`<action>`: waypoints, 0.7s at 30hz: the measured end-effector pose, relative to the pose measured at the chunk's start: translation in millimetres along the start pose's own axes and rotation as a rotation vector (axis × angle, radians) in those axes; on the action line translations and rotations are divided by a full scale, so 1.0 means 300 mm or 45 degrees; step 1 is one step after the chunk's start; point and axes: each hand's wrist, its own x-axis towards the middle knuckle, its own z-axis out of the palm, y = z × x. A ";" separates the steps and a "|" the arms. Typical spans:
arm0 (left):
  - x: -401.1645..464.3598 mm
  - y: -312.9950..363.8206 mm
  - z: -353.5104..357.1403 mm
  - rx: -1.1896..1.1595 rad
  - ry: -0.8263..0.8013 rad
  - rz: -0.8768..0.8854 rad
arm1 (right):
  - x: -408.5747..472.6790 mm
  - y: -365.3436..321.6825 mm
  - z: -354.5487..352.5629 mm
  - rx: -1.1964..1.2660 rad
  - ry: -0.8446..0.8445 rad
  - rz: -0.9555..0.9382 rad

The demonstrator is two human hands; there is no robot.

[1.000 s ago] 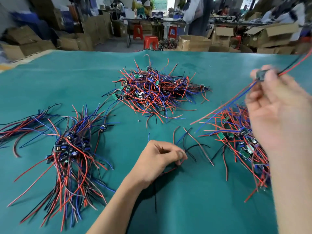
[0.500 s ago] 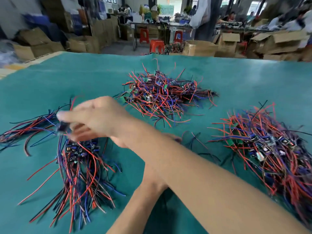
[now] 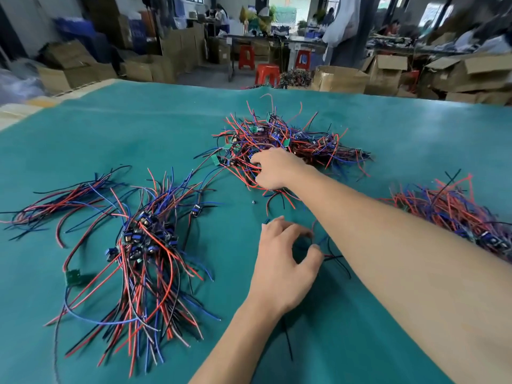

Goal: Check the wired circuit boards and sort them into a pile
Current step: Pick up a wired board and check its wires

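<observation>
Three heaps of wired circuit boards lie on the green table cover [image 3: 110, 139]. The sorted pile [image 3: 144, 239] at the left has its boards bunched and its red, blue and black leads fanned out. My right hand [image 3: 274, 167] reaches across to the near edge of the tangled far pile [image 3: 304, 142]; its fingers curl down into the wires, and what they hold is hidden. My left hand [image 3: 285, 259] hovers low over a few loose wires [image 3: 332, 256], fingers curved, thumb apart, holding nothing. A third heap [image 3: 457, 214] lies at the right.
A single green board [image 3: 73, 277] lies at the sorted pile's left edge and a lone board [image 3: 196, 210] sits just right of that pile. A tiny loose part [image 3: 253, 202] lies between the piles. Cardboard boxes [image 3: 338, 79] and red stools [image 3: 267, 73] stand beyond the table.
My right hand carried a wired board from the right to the left sorted pile, left it there, and has now swung to the far pile. My left hand has loosened its pinch on the loose wires.
</observation>
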 end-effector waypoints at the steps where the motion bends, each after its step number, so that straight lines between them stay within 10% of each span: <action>1: 0.000 -0.001 0.004 0.004 0.009 -0.003 | 0.001 -0.001 0.011 0.006 -0.001 -0.005; 10: 0.003 -0.002 -0.006 -0.025 0.011 0.036 | -0.025 0.066 0.053 0.440 0.493 0.080; 21: -0.001 -0.004 -0.007 -0.077 -0.025 0.031 | -0.056 0.189 0.015 0.675 0.583 0.022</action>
